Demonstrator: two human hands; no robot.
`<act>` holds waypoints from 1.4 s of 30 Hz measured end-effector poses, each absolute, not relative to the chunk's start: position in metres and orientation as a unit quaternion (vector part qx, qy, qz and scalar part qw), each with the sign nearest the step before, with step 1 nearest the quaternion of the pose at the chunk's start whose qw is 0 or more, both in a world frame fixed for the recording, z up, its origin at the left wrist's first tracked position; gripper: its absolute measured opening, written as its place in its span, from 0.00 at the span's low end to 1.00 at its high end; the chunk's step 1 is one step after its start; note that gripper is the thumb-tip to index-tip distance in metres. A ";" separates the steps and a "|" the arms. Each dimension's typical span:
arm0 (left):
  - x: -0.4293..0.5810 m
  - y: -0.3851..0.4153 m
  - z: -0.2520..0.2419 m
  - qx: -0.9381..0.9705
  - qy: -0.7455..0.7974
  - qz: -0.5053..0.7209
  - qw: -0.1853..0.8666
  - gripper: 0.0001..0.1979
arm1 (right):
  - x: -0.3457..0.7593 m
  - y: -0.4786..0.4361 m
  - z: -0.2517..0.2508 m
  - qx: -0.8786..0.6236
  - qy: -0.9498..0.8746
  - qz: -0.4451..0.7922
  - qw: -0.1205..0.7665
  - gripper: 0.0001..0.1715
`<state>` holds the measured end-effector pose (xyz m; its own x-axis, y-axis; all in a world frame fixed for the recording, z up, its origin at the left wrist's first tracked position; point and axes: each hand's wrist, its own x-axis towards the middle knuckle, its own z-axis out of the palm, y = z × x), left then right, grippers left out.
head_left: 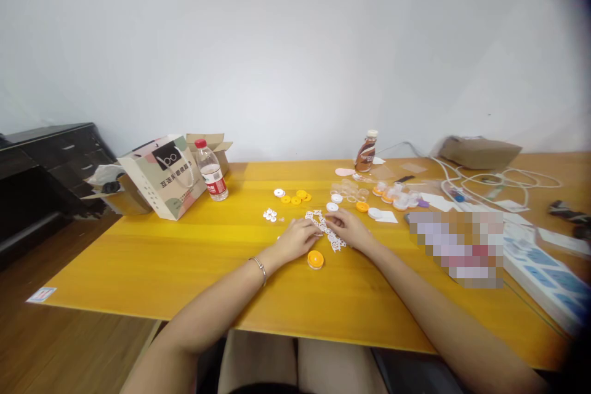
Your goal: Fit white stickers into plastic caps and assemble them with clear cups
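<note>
Head view: white openwork pieces [336, 241] are lying in a cluster on the yellow table [161, 271] between the two hands, its long axis running from eleven to five o'clock. The left hand [298, 239] is bordering it at nine o'clock, the right hand [349, 229] at three; both are curling their fingers, but whether either is gripping a piece cannot be told. An orange disc [315, 259] is facing upward near six o'clock.

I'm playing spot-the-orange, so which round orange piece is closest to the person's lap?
The round orange piece alone on the near side of the left hand; the other orange pieces lie farther away, past that hand.
</note>
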<state>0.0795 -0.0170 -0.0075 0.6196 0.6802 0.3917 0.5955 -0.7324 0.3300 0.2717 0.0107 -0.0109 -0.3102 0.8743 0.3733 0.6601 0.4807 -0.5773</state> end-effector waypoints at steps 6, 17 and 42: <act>0.074 -0.014 -0.005 0.906 0.348 0.233 0.062 0.10 | 0.257 0.019 -0.009 -0.482 -0.805 0.143 0.315 0.18; 0.073 -0.011 -0.011 0.923 0.335 0.191 -0.012 0.14 | 0.251 0.024 -0.011 -0.509 -0.782 0.158 0.323 0.08; 0.072 -0.009 -0.010 0.876 0.269 0.376 0.137 0.03 | 0.262 0.016 -0.003 -0.548 -0.767 0.143 0.301 0.12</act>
<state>0.0717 -0.0093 -0.0105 0.5728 0.5741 0.5851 0.3688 -0.8180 0.4415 0.2622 0.0158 -0.0026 -0.2182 0.9269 0.3054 0.7545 0.3587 -0.5495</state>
